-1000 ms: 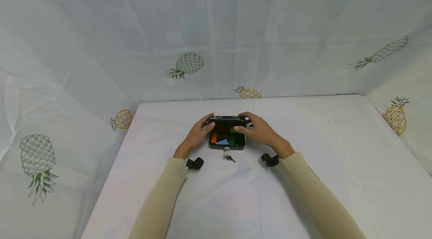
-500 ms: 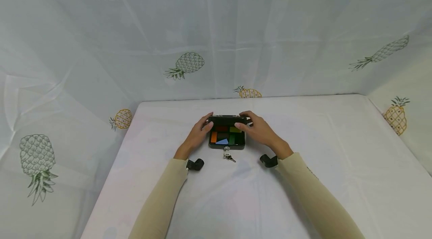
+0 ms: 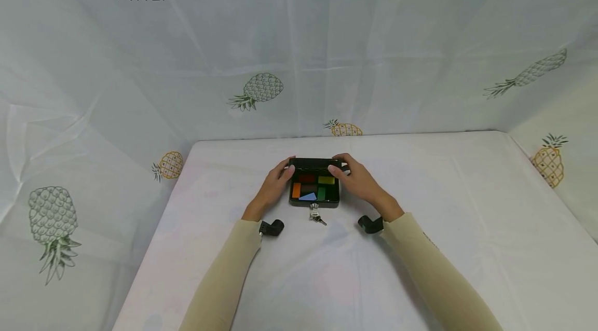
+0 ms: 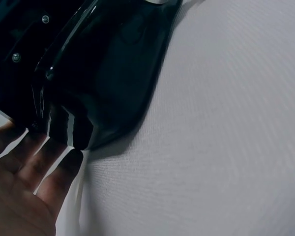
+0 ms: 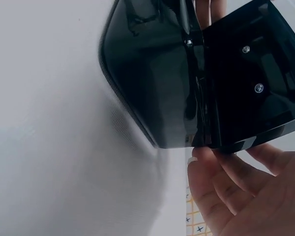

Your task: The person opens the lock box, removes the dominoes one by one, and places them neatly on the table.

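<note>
A small black metal cash box (image 3: 328,204) stands at the table's far middle with its lid (image 3: 315,164) raised. Inside lie colored blocks: a red block (image 3: 307,178), a yellow block (image 3: 326,180), an orange block (image 3: 296,190), a blue block (image 3: 308,197) and a green block (image 3: 321,194). My left hand (image 3: 271,188) holds the lid's left end, thumb in front. At the right end, my right hand (image 3: 362,184) grips the lid likewise. Both wrist views show fingers against the lid's ends near the hinge; in the head view the fingers behind it are partly hidden.
A metal latch with keys (image 3: 320,220) hangs at the box's front. White cloth covers the table (image 3: 420,185). Behind it, a pineapple-printed curtain (image 3: 383,87) rises along the far edge. Black wrist cameras (image 3: 272,228) sit near the sleeves.
The lid has swung farther back under both hands. Its top handle has gone out of sight and more of its inner face shows. The box base and blocks stay in place.
</note>
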Motion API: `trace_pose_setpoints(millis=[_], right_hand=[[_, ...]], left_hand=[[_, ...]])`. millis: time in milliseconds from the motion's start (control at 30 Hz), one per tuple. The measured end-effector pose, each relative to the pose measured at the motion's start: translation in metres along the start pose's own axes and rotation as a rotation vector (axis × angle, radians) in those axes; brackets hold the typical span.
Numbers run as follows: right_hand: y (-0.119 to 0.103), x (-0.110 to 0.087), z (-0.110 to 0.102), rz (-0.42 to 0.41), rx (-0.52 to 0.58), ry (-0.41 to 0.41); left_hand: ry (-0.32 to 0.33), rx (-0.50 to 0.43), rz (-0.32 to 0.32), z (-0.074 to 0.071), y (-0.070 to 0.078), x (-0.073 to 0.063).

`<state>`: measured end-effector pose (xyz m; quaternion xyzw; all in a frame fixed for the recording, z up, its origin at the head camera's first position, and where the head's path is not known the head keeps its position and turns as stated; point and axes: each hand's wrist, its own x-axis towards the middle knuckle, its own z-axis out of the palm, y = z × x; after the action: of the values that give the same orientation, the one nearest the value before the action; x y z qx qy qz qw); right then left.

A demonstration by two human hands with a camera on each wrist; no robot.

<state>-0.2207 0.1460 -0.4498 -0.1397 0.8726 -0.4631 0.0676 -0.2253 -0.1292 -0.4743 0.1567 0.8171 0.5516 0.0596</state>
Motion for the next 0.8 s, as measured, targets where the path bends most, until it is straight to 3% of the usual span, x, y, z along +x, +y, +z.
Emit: trace_pose_setpoints(millis=[467,800], right_hand=[[0.0057,-0.0046,0.0044,0.018,0.062,0.002],[0.0049,-0.0022,0.0033,0.006,0.079,0.019]], left_hand=[[0.057,0.009,-0.100,0.0044,0.0059,0.0013],[0.080,-0.017,-0.072,0.0034,0.0016,0.0048]])
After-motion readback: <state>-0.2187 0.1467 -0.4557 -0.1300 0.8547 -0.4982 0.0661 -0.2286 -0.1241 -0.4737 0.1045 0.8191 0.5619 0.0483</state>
